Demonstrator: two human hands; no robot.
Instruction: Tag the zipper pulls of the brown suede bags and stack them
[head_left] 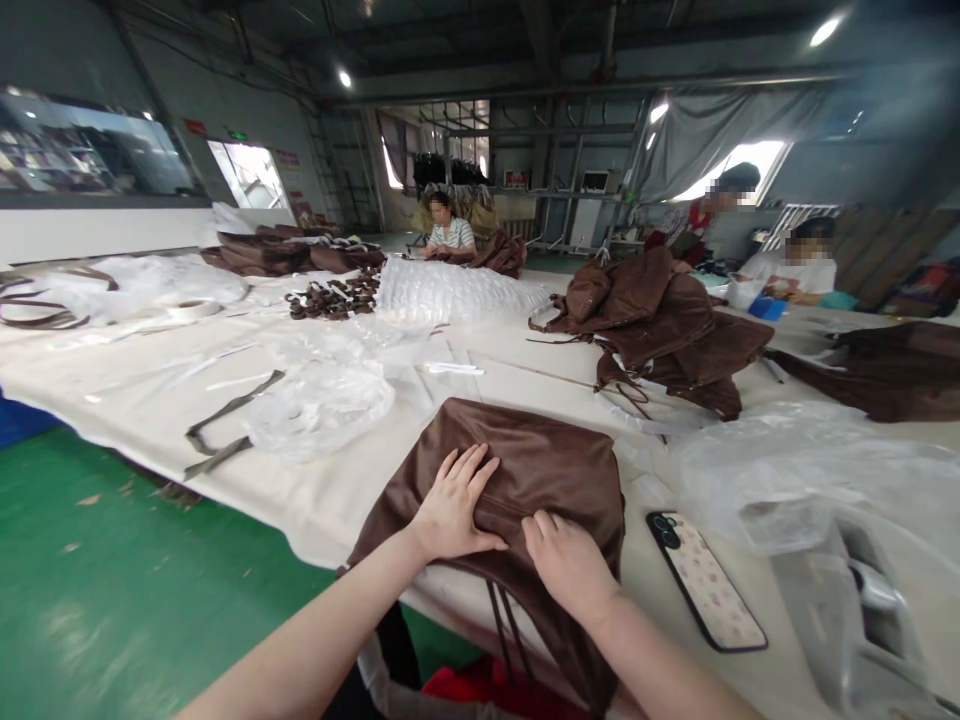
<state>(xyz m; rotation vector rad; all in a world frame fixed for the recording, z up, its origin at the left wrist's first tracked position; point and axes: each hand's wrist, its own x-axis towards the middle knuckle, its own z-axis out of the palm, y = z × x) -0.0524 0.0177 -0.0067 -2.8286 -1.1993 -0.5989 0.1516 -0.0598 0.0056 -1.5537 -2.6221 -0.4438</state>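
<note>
A brown, soft, leather-like bag point(551, 455) lies in front of me at the table's near edge, with part of it hanging over. A seam runs across its upper face, and two dark cords dangle below. My left hand point(457, 505) rests on the bag with its fingers spread and palm down. To its right, my right hand point(566, 560) has its fingers curled and closed on the bag's fabric near the seam. The thumb of that hand is hidden.
Right of the bag lies a phone point(709, 580) beside clear plastic bags point(810, 470). Brown bags point(660, 310) are piled further back, near a bubble-wrap roll point(457, 290). Dark straps point(225, 420) and crumpled plastic point(322, 400) lie to the left. Several people sit or stand beyond.
</note>
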